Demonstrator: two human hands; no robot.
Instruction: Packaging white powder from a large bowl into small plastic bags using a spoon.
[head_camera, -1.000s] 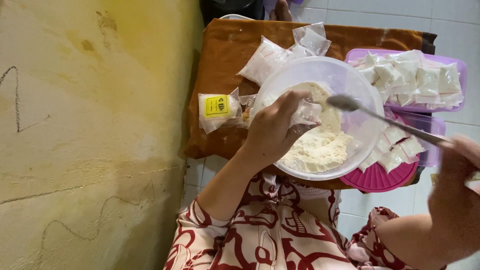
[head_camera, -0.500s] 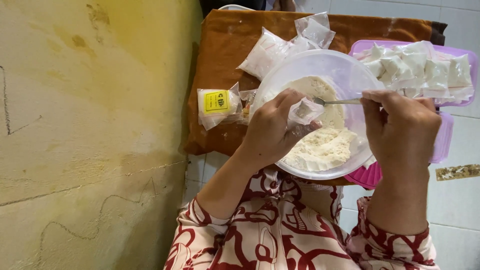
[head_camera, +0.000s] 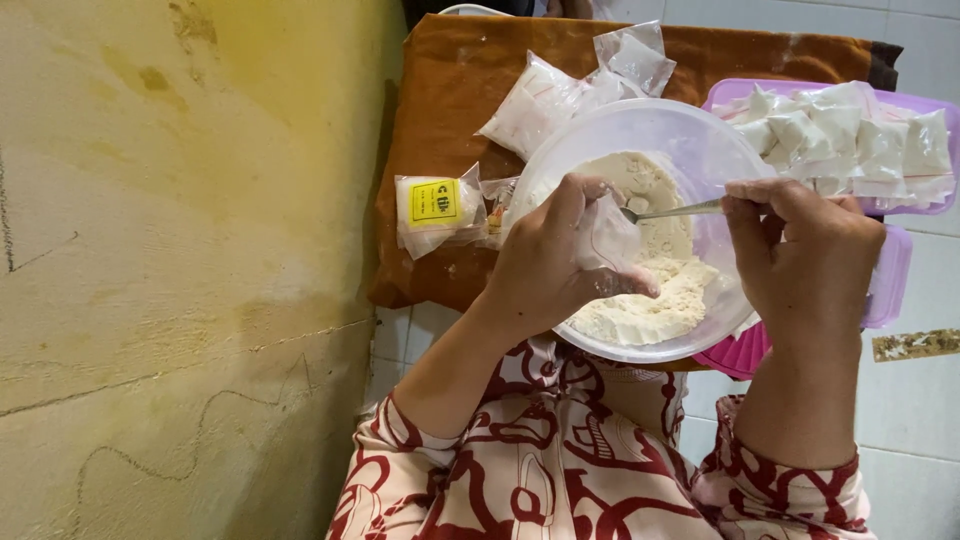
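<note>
A clear plastic bowl (head_camera: 700, 140) holding pale yellowish flour (head_camera: 655, 290) rests on a brown cloth-covered surface. My left hand (head_camera: 545, 265) hangs over the bowl and pinches open a small clear plastic bag (head_camera: 603, 238). My right hand (head_camera: 805, 265) grips the handle of a metal spoon (head_camera: 670, 211), whose bowl end points into the mouth of the little bag.
A purple tray (head_camera: 905, 100) piled with several filled white packets (head_camera: 840, 135) sits at the right, above a pink lid (head_camera: 745, 350). Clear bags (head_camera: 545, 100) and a yellow-labelled packet (head_camera: 435, 205) lie on the brown cloth (head_camera: 450, 90). A yellow wall (head_camera: 180, 250) fills the left.
My right hand swung in from the far right with the spoon, and the spoon tip now sits at the bag held by my left hand.
</note>
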